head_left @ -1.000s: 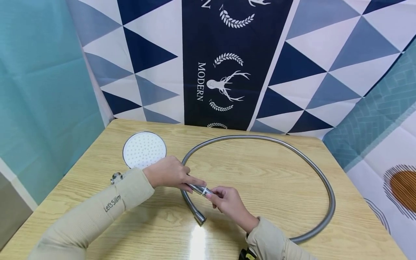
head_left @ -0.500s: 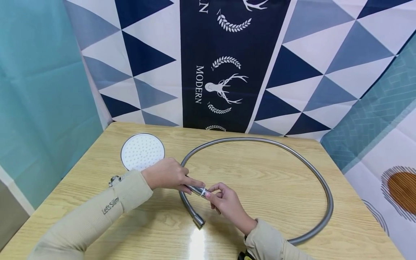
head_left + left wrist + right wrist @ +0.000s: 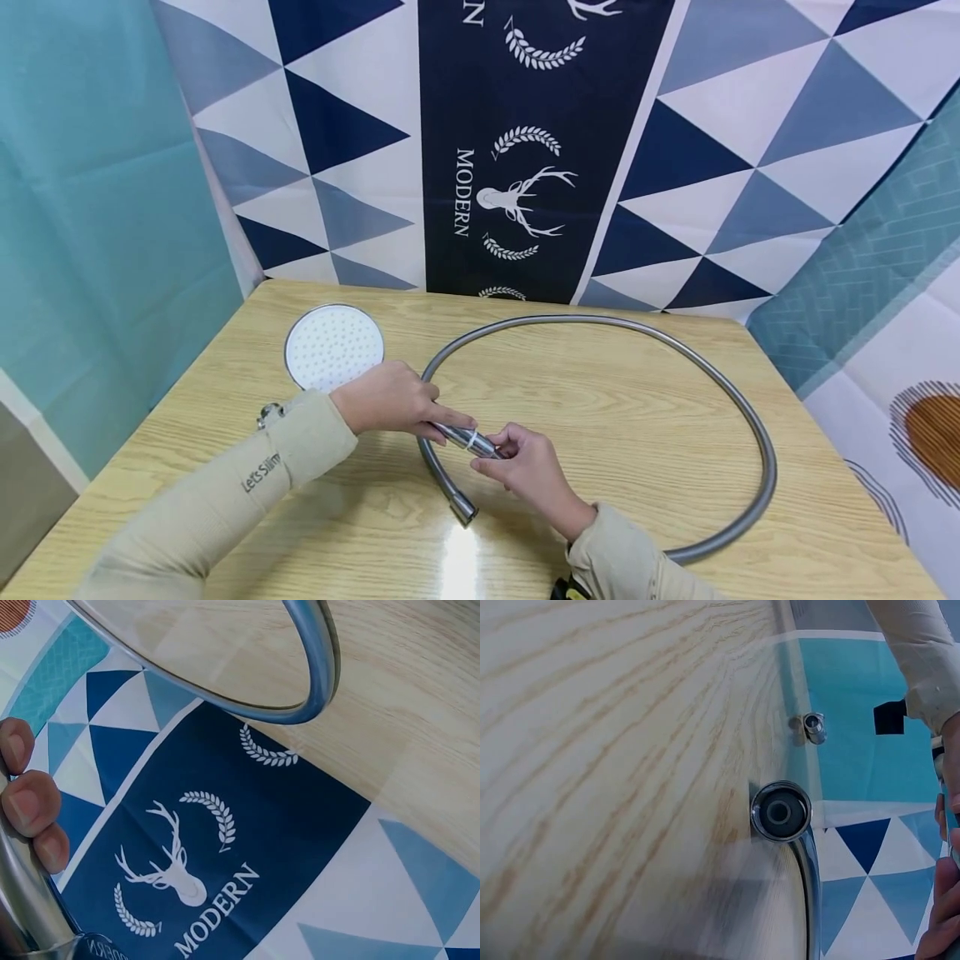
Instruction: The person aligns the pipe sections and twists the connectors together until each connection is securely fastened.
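A shower head (image 3: 333, 346) with a white round face and chrome handle hangs above the table at left. My left hand (image 3: 390, 400) grips its handle, index finger stretched along it. In the left wrist view, the shower head's curved rim (image 3: 319, 667) fills the top. A white ring (image 3: 472, 440) circles the chrome tube between my hands. My right hand (image 3: 528, 467) pinches the tube's lower end between thumb and fingers; fingertips partly hide that end. Just below lies a hose end with a chrome nut (image 3: 463, 507), its opening visible in the right wrist view.
The grey metal hose (image 3: 761, 450) loops widely over the right half of the wooden table (image 3: 600, 400); part passes behind my right sleeve. A small chrome fitting (image 3: 270, 414) stands beside my left sleeve. Patterned cloth (image 3: 510, 192) hangs behind the table's back edge.
My right fingers have shifted slightly down the tube and changed their hold, baring more chrome below the white ring. My left hand, the shower head and the hose stay put.
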`<control>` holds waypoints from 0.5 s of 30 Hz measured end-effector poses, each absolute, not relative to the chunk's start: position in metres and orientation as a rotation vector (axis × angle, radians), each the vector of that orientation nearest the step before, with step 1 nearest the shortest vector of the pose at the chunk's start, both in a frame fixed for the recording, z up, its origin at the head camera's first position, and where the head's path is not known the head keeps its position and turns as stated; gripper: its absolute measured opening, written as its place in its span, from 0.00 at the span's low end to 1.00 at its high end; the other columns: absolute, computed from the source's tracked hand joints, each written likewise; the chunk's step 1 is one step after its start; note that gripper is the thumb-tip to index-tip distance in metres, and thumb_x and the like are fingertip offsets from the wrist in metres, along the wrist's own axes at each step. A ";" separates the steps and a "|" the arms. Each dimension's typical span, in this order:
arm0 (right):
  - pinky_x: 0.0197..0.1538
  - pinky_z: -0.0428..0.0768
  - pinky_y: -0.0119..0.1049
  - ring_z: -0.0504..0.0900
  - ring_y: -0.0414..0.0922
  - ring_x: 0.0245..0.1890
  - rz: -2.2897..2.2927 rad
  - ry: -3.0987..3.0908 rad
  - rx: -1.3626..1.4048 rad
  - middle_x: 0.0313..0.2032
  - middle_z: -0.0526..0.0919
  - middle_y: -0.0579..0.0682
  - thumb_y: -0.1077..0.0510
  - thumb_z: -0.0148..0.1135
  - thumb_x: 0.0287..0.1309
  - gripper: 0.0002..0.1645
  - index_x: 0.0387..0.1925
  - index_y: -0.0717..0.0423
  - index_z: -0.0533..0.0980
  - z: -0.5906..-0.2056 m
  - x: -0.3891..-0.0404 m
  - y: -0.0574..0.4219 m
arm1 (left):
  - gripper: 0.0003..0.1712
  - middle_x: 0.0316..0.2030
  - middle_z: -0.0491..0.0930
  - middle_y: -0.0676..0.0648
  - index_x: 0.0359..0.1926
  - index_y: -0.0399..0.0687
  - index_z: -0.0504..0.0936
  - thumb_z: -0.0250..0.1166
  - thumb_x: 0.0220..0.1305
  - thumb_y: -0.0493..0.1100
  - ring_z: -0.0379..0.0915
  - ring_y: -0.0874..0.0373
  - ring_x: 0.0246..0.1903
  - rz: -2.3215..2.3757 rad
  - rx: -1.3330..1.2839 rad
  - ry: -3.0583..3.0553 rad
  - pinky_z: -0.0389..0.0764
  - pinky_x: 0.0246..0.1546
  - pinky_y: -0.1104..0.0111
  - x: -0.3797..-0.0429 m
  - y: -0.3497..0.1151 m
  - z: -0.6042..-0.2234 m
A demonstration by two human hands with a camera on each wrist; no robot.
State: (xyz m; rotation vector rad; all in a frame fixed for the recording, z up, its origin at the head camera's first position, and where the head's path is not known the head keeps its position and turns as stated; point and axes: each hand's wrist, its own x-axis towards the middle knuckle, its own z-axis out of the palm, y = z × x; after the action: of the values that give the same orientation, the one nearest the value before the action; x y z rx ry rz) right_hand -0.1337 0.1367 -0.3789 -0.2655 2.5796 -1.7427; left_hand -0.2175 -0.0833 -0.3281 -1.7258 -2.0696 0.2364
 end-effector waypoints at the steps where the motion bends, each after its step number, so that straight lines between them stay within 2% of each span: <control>1: 0.18 0.67 0.26 0.70 0.37 0.14 -1.753 2.581 -0.253 0.21 0.81 0.49 0.68 0.74 0.43 0.12 0.31 0.68 0.78 -0.379 -0.133 0.136 | 0.22 0.14 0.70 0.57 0.55 0.73 0.79 0.63 0.59 0.63 0.50 0.67 0.11 0.237 -1.725 -2.067 0.55 0.12 0.77 -0.218 -0.083 -0.328; 15: 0.18 0.68 0.25 0.70 0.36 0.14 -1.831 2.497 -0.214 0.20 0.81 0.52 0.68 0.72 0.45 0.12 0.33 0.71 0.79 -0.377 -0.130 0.133 | 0.22 0.14 0.70 0.57 0.56 0.74 0.78 0.62 0.59 0.63 0.49 0.67 0.11 0.279 -1.717 -2.078 0.54 0.12 0.77 -0.216 -0.085 -0.329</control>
State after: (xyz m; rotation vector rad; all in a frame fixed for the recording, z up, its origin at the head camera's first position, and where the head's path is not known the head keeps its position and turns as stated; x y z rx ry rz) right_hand -0.1300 0.1327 -0.3774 -0.2144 2.4971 -1.8313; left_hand -0.2164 -0.0849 -0.3286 -1.7172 -2.0777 0.2787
